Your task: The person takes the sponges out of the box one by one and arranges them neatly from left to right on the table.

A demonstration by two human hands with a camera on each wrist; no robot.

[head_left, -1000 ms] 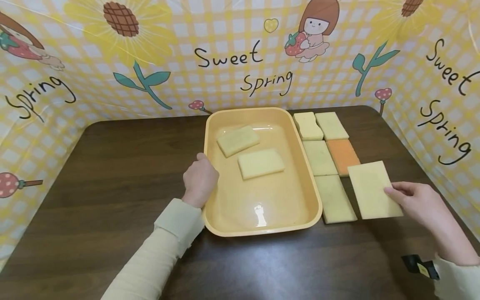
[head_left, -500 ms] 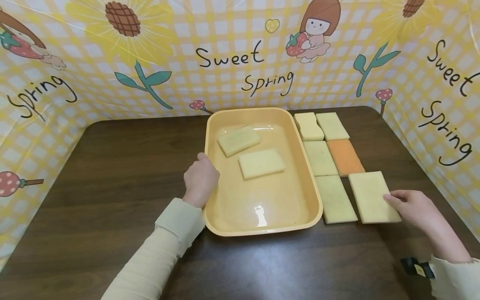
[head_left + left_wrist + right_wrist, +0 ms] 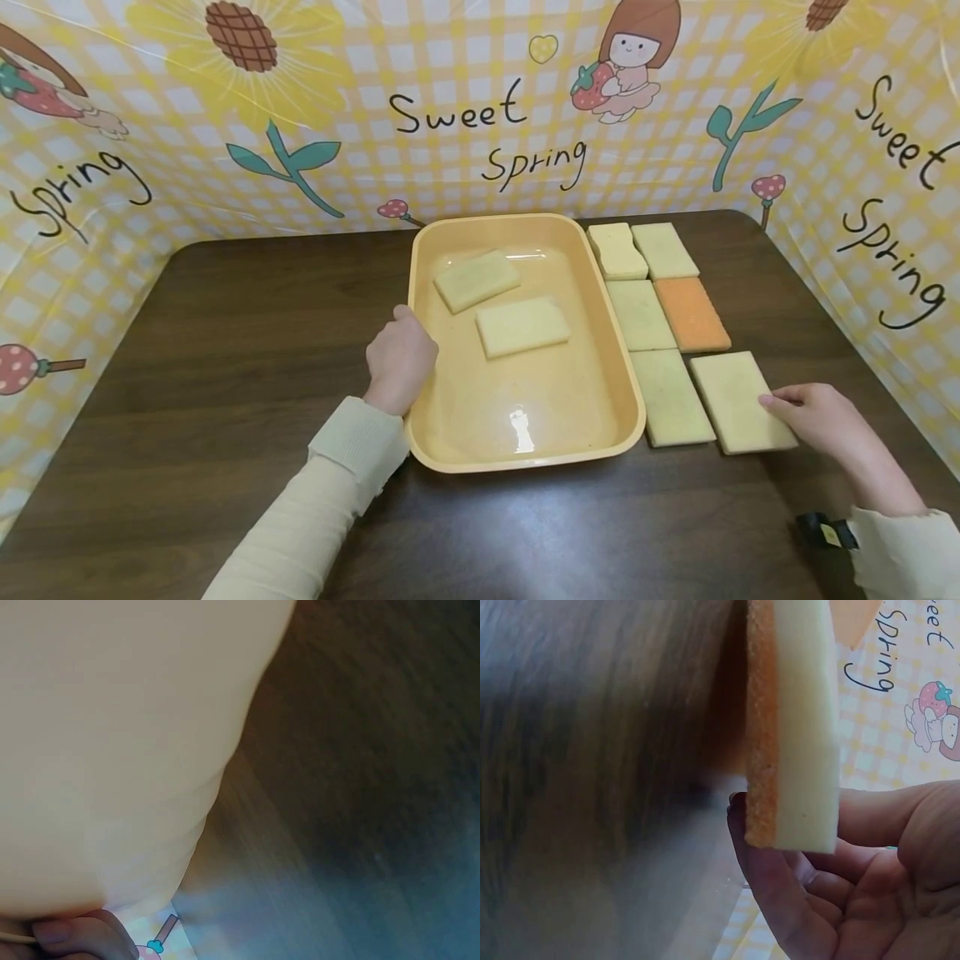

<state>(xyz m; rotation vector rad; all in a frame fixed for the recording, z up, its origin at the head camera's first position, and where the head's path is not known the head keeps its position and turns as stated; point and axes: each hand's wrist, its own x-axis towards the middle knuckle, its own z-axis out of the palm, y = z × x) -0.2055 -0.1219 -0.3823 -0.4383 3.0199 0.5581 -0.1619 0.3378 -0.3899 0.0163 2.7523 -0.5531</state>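
My right hand pinches a flat rectangular sponge at its right edge, thumb on top. In the right wrist view that sponge shows a thick pale yellow layer over an orange scouring layer, with a fingertip under the orange side. It is low over the table, right of another pale sponge. On the other side, my left hand grips the left rim of a yellow plastic tray. The left wrist view shows its fingers curled at the tray's edge.
Two pale sponges lie inside the tray. Along its right side sit a wavy-edged sponge, two more pale ones and one orange side up. A patterned cloth rises behind the dark wooden table.
My right hand has lowered the held sponge toward the table and slightly left, beside the front pale sponge. The orange sponge is now fully uncovered. My left hand stays on the tray.
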